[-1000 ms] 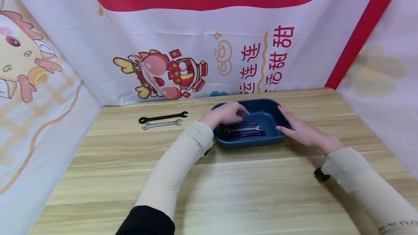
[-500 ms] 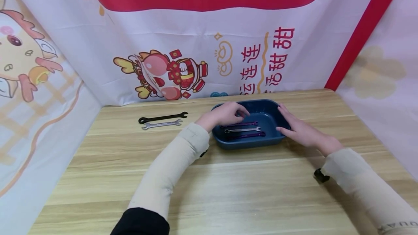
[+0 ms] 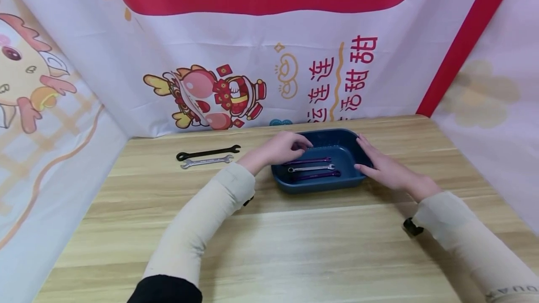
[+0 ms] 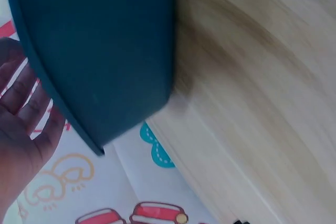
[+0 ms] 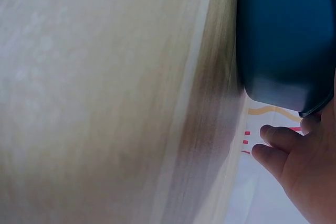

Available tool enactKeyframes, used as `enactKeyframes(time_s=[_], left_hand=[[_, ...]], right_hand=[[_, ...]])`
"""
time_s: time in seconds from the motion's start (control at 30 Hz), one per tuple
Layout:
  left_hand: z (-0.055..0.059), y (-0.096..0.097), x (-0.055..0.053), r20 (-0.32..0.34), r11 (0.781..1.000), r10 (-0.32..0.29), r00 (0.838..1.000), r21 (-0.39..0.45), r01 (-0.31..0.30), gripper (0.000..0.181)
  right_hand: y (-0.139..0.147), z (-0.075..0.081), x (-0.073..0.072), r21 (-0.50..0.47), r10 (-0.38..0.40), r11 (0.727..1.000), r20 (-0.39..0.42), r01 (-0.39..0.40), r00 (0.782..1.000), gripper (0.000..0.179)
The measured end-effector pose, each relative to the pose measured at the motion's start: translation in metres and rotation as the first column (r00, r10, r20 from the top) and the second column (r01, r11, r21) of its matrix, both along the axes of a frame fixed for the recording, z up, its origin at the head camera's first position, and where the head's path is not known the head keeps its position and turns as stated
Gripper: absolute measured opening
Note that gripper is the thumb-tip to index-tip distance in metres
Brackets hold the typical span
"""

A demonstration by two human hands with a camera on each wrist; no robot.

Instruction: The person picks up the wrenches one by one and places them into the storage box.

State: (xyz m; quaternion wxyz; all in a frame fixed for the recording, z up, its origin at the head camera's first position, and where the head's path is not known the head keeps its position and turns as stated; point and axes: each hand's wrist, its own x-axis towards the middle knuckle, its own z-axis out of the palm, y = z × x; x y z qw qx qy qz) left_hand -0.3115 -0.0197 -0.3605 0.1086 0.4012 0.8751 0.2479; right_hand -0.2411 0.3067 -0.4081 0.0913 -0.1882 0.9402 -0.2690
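A dark blue basin (image 3: 320, 185) stands toward the back of the table, holding a silver wrench (image 3: 311, 168) between two purple wrenches, one behind it (image 3: 313, 160) and one in front (image 3: 316, 176). My left hand (image 3: 280, 148) hovers over the basin's left rim, fingers loosely bent and holding nothing. In the left wrist view, that hand (image 4: 23, 124) shows beside the basin's rim (image 4: 44, 85). My right hand (image 3: 389, 169) rests against the basin's right end, its fingers extended along the rim. The right wrist view shows its fingers (image 5: 273, 156) next to the basin wall (image 5: 286, 40).
Left of the basin, a black wrench (image 3: 208, 153) and a silver open-end wrench (image 3: 206, 161) lie side by side on the wooden table (image 3: 294, 237). A printed cloth (image 3: 252, 36) hangs along the table's back edge.
My left hand and forearm have drawn leftward, out toward the basin's left rim. The right hand, the basin and the wrenches have stayed in place.
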Motion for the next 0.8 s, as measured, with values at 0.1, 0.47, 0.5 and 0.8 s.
enactKeyframes(time_s=[0.1,0.47,0.5,0.8], left_hand=[[0.003,-0.009,0.002,-0.006,0.999,0.021,1.0,0.038,-0.021,0.03],[0.013,-0.037,0.005,-0.033,0.997,0.041,0.999,0.067,-0.038,0.03],[0.014,-0.04,0.005,-0.038,0.996,0.042,0.998,0.076,-0.039,0.029],[0.024,-0.065,0.006,-0.068,0.987,0.095,0.993,0.133,-0.085,0.028]], right_hand=[[0.0,-0.001,-0.001,-0.009,-0.004,1.0,0.0,0.004,1.0,0.087],[-0.003,0.0,-0.001,0.001,-0.005,1.0,0.004,0.005,1.0,0.087],[-0.004,0.0,-0.001,0.0,-0.004,1.0,0.005,0.004,1.0,0.087],[-0.003,0.0,0.0,-0.019,-0.002,1.0,0.009,0.002,1.0,0.087]])
